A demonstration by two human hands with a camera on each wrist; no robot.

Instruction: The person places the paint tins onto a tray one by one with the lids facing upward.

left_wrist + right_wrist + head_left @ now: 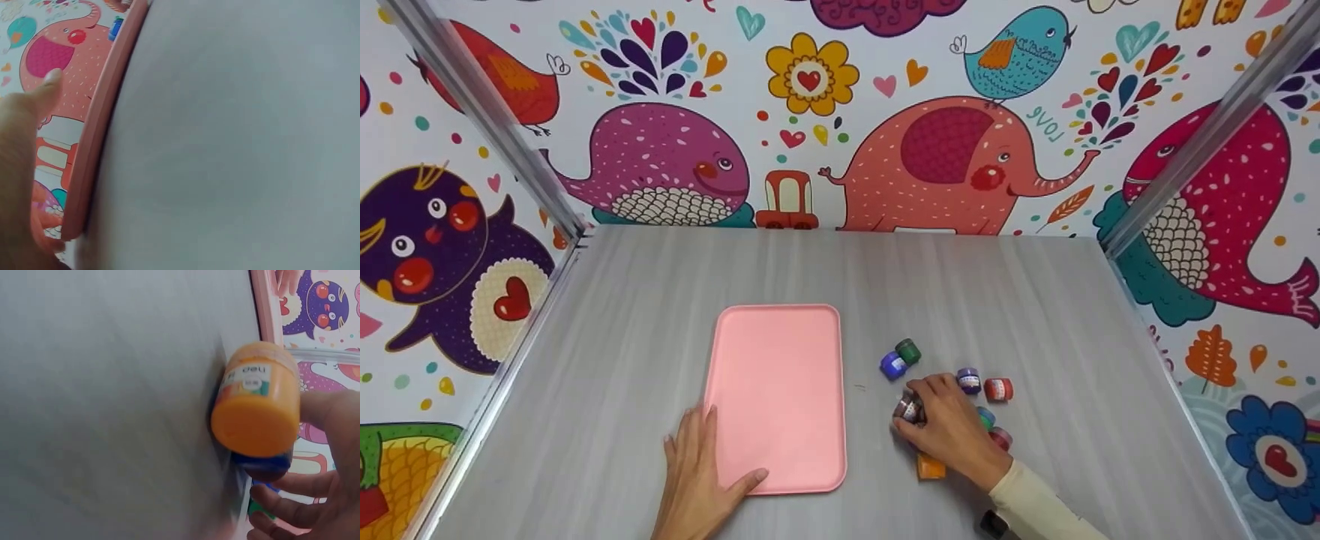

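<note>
A pink tray (780, 397) lies on the table. My left hand (697, 465) rests on its near left corner, fingers straight along the left edge and thumb on the near rim; the left wrist view shows the thumb (48, 93) beside the tray's side. My right hand (956, 431) holds a small dark paint jar (909, 409) between thumb and fingers, right of the tray. An orange paint jar (931, 466), labelled "deli", is just below that hand and looms large in the right wrist view. A teal jar (985, 417) and a dark red jar (1000, 438) are partly hidden behind the hand.
Beyond the right hand, a blue jar (893, 365) touches a green jar (908, 351). Purple (968, 381) and red-orange (999, 389) jars stand to its upper right. Cartoon-printed walls with metal corner posts enclose the grey table (645, 285).
</note>
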